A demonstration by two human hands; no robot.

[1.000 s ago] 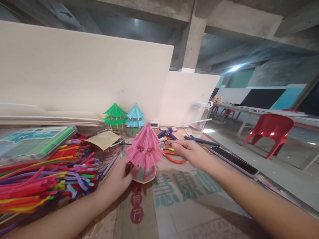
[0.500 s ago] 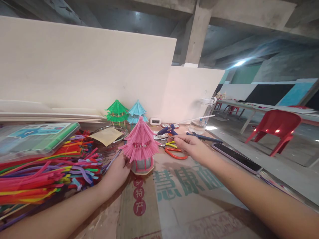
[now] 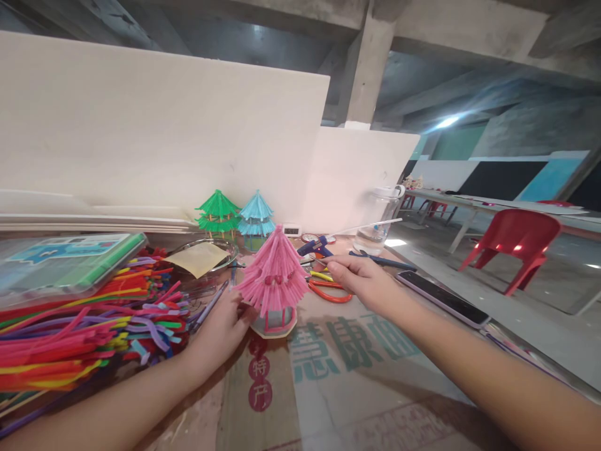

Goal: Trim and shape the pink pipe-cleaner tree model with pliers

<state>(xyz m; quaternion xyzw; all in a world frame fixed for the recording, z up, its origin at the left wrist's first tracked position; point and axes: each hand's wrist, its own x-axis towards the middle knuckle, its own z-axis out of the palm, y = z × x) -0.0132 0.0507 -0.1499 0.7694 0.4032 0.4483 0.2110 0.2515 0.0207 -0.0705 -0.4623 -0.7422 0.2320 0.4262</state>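
Note:
A pink model pavilion, its two-tiered roof made of fuzzy pipe cleaners, stands upright on a pale many-sided base above the cardboard. My left hand is closed on the left side of its base; the fingertips are partly hidden behind it. Right of the pavilion, my right hand is held in a pinch, with something thin and dark at the fingertips that I cannot make out. Close by it lie a blue glue gun and orange-handled scissors. Green and light-blue pavilions stand behind.
Bundles of coloured pipe cleaners and a clear plastic case fill the left. A metal plate holds a yellowish sheet. On the right are a phone, dark-handled pliers and a clear water jug.
The pink pavilion has shifted slightly right and nearer, turned a little, with my left hand still on it. My right hand stays pinched in nearly the same place.

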